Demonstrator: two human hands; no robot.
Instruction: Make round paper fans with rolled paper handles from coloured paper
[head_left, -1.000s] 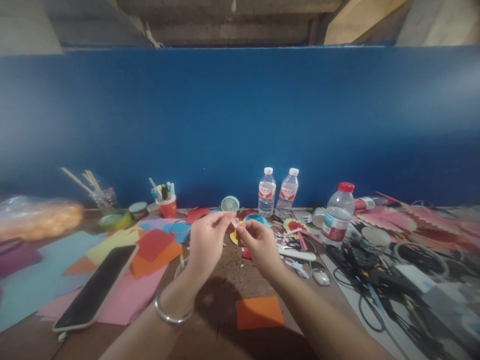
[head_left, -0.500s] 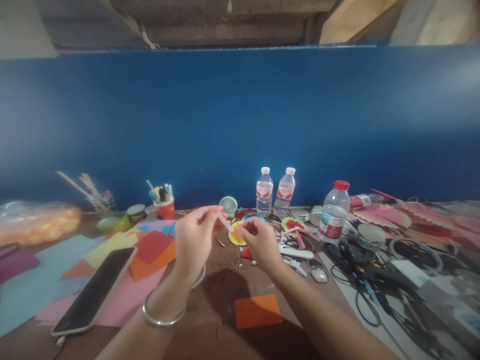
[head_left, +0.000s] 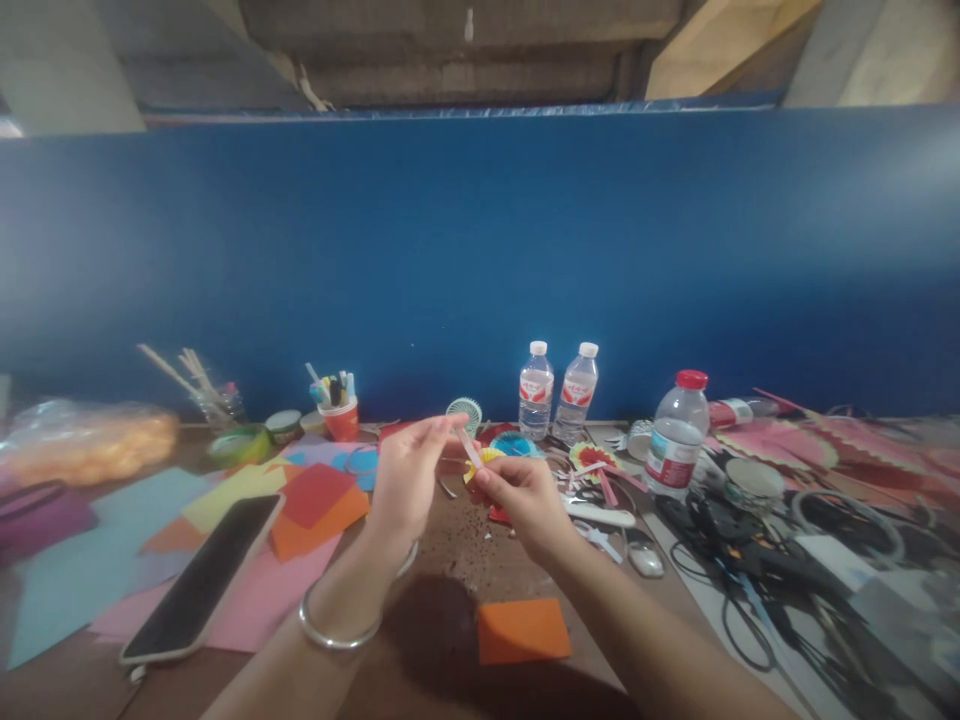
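My left hand [head_left: 407, 478] is raised over the middle of the table, its fingertips pinched on the upper end of a narrow pale strip [head_left: 469, 446]. My right hand [head_left: 529, 497] pinches the lower end of that strip between thumb and index finger. Whether the strip is paper or tape I cannot tell. Behind the fingers lies a yellow paper rosette [head_left: 491, 456], partly hidden, with a blue rosette [head_left: 516, 444] beyond it. An orange paper rectangle [head_left: 524, 631] lies flat on the table between my forearms.
Coloured paper sheets [head_left: 56, 590] and a phone [head_left: 206, 580] lie at left, below a cup of pens [head_left: 341, 418]. Two water bottles [head_left: 536, 392] stand at the back; a larger bottle [head_left: 677, 435] and tangled black cables [head_left: 720, 530] are at right. Dark crumbs dot the tabletop [head_left: 465, 550].
My right fingers have come closer to my left and now pinch the strip's lower end. The view has shifted slightly, so everything sits a little further right and lower.
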